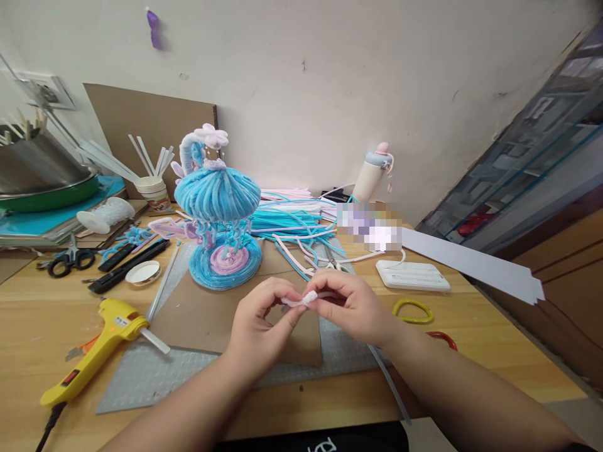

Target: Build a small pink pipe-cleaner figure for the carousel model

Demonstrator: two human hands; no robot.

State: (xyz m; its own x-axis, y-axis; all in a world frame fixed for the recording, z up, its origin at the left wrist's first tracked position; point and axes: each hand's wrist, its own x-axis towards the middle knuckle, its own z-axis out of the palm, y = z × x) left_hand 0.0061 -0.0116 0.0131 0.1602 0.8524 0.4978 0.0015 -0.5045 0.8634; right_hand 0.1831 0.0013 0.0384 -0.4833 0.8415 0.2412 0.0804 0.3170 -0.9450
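Note:
Between my two hands is a white fuzzy pipe cleaner, bunched into a small knot or loop at its middle. My left hand pinches one side of it between thumb and fingers. On the other side, my right hand grips it close to the bunched part, and its tail passes behind those fingers. Both hands are above a piece of brown cardboard. Just behind them stands a blue and pink jellyfish-shaped lamp model made of pipe cleaners, on a round coiled base.
A yellow hot glue gun lies at left on a grey cutting mat. Black-handled scissors, a utility knife and a thread spool sit behind it. Pipe cleaner bundles, a bottle and a white power bank are farther back.

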